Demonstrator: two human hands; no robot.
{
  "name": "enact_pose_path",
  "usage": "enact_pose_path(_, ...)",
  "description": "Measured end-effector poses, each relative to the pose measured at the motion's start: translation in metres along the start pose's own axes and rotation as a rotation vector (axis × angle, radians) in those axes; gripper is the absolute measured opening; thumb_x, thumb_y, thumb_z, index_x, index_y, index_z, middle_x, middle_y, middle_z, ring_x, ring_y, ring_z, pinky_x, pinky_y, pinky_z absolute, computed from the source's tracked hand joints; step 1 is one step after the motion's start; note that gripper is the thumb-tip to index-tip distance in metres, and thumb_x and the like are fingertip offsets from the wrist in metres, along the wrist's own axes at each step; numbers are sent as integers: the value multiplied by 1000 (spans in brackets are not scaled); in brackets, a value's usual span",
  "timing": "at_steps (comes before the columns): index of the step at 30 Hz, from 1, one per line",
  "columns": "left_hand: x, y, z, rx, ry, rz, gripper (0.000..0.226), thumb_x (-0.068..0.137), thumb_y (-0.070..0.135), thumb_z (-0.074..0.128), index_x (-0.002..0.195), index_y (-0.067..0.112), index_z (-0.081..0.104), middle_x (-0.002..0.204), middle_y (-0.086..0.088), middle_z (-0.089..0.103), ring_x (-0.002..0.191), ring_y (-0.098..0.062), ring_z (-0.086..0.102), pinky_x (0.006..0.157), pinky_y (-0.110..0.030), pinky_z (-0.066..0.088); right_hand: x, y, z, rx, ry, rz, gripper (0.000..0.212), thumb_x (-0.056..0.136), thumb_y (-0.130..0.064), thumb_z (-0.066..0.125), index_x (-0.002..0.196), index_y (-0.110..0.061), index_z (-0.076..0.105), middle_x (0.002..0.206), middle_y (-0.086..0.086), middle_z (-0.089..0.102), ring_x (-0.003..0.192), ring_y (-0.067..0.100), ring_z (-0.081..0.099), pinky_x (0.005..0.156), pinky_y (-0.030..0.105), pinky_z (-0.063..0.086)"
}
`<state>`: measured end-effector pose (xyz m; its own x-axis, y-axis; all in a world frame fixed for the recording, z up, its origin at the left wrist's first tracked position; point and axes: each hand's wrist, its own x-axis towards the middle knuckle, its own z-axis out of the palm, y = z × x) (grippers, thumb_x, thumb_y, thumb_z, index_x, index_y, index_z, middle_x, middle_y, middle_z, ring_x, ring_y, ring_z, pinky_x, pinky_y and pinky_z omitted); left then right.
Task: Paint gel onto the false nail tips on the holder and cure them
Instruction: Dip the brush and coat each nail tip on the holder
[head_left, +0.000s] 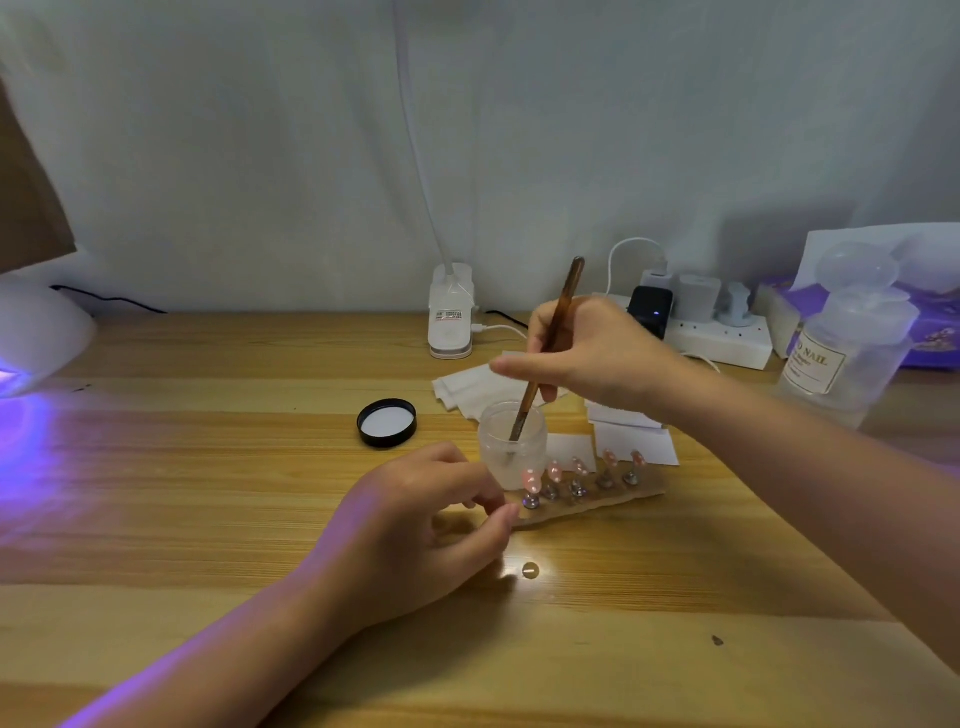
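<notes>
The right hand (597, 358) pinches a brush (545, 353) dipped in the jar (511, 447), loading gel, while the left hand's (415, 530) curled fingers (498, 517) steady the holder (587, 501) at the jar's 5 o'clock; next, likely, brush meets the tips (576, 467).

At the right of the frame we read "NAIL" in capitals on the pale label of the frosted plastic bottle (845, 358); the letters before it are cut off and the smaller lines under it are too blurred for us to make out. On the white clip base of the lamp (451, 325), at upper centre, we see a small printed sticker, but its text is illegible.
</notes>
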<state>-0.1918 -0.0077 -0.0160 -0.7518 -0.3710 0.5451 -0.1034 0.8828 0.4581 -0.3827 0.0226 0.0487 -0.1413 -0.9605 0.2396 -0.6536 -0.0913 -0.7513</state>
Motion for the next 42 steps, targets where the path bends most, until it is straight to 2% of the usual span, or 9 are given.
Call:
enact_pose_path(3,0,-2,0,-13,10,-8,26,79,39,58,72,17,70,70,9,58,64,3,53,52,-21,44,-2,3,-9,81,185,5,27,79,-30,69,62,-17,54,43,-11,58,45,-3,56,49,7,43)
enact_pose_path(7,0,-5,0,-19,24,-22,23,78,40,59,70,20,68,69,9,59,63,3,52,53,-14,38,-6,15,-14,190,381,127,30,80,-30,70,59,-16,54,42,-7,58,48,3,54,60,22,46)
enact_pose_path(12,1,-8,1,-30,25,-18,22,76,41,61,70,21,68,70,9,61,65,2,53,55,-12,38,-14,25,-16,290,434,253,30,81,-30,68,61,-15,53,39,-7,55,40,-3,49,55,19,37)
enact_pose_path(24,0,-11,0,-41,-12,-2,24,75,45,63,76,21,69,73,8,63,69,-3,56,58,-12,38,-23,37,-24,288,514,266,27,82,-32,66,63,-16,56,40,-9,55,52,7,53,58,21,42)
enact_pose_path(29,0,-11,1,2,1,-17,27,71,52,62,75,25,60,74,17,58,70,-1,51,59,-14,39,-42,28,-26,419,599,103,21,86,-36,59,73,-20,61,49,-7,63,45,0,56,46,11,43)
enact_pose_path(32,1,-10,1,40,-8,-42,28,67,59,59,78,34,55,72,21,53,70,-2,50,59,-20,43,-65,21,-14,286,559,-148,23,85,-41,49,83,-24,65,65,-4,69,51,1,59,50,12,46)
enact_pose_path(36,2,-11,3,90,-30,-51,40,67,63,57,79,26,66,70,19,52,67,0,48,56,-25,45,-93,32,10,-54,523,-523,32,90,-37,49,80,-13,67,68,0,67,64,11,62,60,37,50)
enact_pose_path(38,3,-12,3,114,-37,-51,42,67,63,55,81,26,67,68,20,49,66,3,46,55,-20,41,-100,38,18,-152,558,-544,41,91,-41,47,72,-11,66,63,1,65,60,14,60,62,44,46)
enact_pose_path(42,3,-13,4,106,-53,-70,43,68,63,54,85,28,70,68,21,50,67,2,47,55,-19,40,-106,40,24,-192,617,-507,58,96,-42,34,62,-7,65,58,-2,62,59,7,55,70,35,41)
